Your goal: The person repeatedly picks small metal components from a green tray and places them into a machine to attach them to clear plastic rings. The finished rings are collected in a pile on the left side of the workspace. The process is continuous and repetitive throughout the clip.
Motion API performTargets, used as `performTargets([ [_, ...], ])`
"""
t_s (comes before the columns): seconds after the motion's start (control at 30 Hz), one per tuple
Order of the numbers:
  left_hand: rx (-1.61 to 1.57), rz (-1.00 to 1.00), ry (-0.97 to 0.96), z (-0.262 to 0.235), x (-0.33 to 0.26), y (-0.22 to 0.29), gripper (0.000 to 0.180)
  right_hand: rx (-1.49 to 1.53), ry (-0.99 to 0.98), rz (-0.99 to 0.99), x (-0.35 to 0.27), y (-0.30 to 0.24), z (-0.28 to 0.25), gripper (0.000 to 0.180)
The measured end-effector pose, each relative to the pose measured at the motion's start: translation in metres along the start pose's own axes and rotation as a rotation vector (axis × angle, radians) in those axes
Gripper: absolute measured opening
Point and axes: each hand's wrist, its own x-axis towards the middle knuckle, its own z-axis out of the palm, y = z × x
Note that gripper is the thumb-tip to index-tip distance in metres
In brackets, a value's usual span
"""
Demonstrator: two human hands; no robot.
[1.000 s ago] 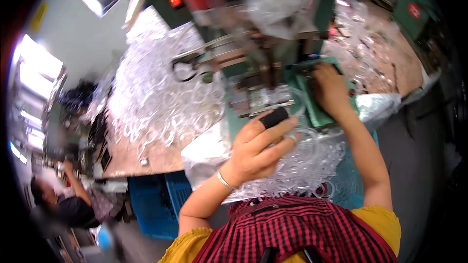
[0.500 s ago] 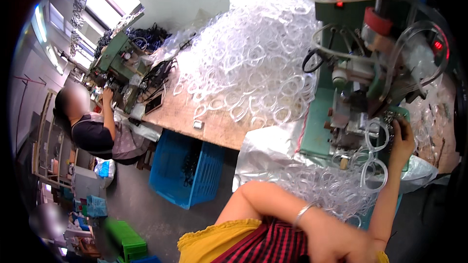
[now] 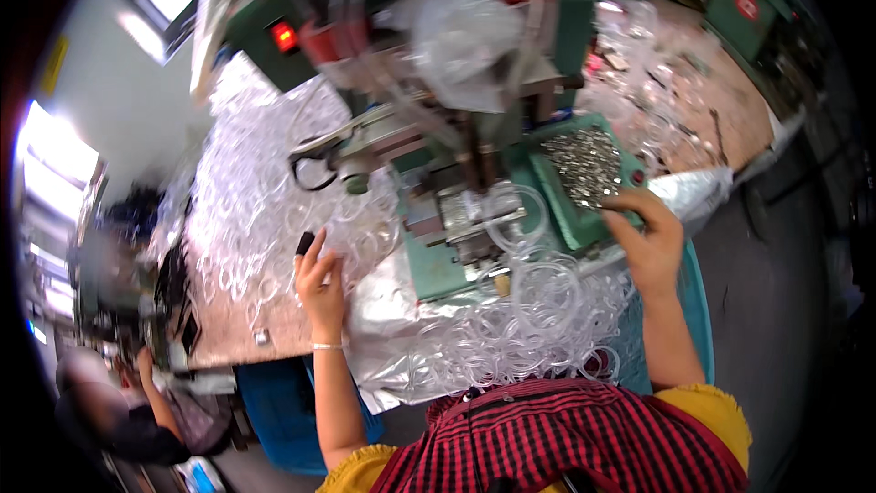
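My left hand [image 3: 321, 290] is raised beside the heap of clear plastic rings [image 3: 260, 173], its fingers apart and a black cover on one fingertip. Nothing shows in it. My right hand [image 3: 652, 242] reaches to the near corner of a green tray [image 3: 568, 224] of small shiny metal parts [image 3: 584, 164], thumb and fingertips pinched together at the parts. Whatever lies between those fingertips is too small to make out. Between my hands stands a green bench machine [image 3: 433, 269]. One clear ring [image 3: 545, 219] hangs at its metal fixture [image 3: 479, 219].
More clear rings [image 3: 511, 338] lie on silver sheeting in front of me. Loose clear pieces [image 3: 648, 100] cover the bench at right. A blue crate [image 3: 274, 420] stands below the bench at left. Another person [image 3: 137, 411] sits at the far left.
The view has swung to the right. My left hand has moved from low in front of my body to the machine's left side. My right hand is still at the tray of metal parts.
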Motion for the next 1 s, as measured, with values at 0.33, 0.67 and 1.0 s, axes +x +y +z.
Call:
performTargets([
  [0.33,0.520,0.142,0.462,0.017,0.051,0.072,0.017,0.646,-0.242,0.196,0.058,-0.027,0.086,0.042],
  [0.67,-1.353,-0.199,0.501,-0.025,0.123,0.153,0.017,0.696,-0.328,0.246,0.061,-0.052,0.084,0.048],
  [1.0,-0.489,0.660,0.055,-0.004,0.073,0.202,0.013,-0.092,-0.133,-0.152,0.052,-0.004,0.051,0.030],
])
